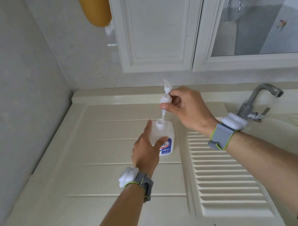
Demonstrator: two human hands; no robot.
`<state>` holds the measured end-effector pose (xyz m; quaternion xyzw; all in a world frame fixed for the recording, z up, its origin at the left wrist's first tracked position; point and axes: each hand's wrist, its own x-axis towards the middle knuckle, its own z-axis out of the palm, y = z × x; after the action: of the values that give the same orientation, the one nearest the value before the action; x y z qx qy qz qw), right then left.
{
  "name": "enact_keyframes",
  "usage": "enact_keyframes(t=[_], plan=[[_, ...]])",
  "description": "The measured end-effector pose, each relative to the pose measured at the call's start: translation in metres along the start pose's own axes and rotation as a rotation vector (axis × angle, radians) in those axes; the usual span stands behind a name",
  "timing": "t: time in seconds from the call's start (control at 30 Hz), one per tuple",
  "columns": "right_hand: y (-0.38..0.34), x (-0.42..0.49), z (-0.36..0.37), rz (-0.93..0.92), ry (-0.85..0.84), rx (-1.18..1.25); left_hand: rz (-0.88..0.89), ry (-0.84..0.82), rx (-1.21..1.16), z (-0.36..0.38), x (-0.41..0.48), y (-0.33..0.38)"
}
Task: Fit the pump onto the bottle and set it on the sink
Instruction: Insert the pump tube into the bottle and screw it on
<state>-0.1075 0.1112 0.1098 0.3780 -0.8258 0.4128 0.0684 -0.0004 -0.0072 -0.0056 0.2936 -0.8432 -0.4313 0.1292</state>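
Note:
A translucent white bottle (164, 133) with a blue and white label stands upright on the cream sink top (89, 143). My left hand (146, 149) grips its body from the left. My right hand (185, 106) pinches the white pump (166, 97) by its collar, held tilted above the bottle. The pump's thin tube reaches down into the bottle's open neck (160, 122). The collar is still well above the neck, apart from it.
A ribbed washboard panel (223, 169) lies to the right of the bottle. A metal tap (255, 102) stands at the right. White cabinet doors (154, 22) and a mirror (264, 2) hang on the wall behind; a yellow holder (94, 3) hangs at the upper left.

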Motion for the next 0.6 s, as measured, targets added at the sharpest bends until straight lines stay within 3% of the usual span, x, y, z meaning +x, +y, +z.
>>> enact_keyframes(t=[0.6], plan=[[0.024,-0.012,0.042,0.016,-0.061,-0.043,0.056,0.039,0.014,0.004,0.003,-0.008]])
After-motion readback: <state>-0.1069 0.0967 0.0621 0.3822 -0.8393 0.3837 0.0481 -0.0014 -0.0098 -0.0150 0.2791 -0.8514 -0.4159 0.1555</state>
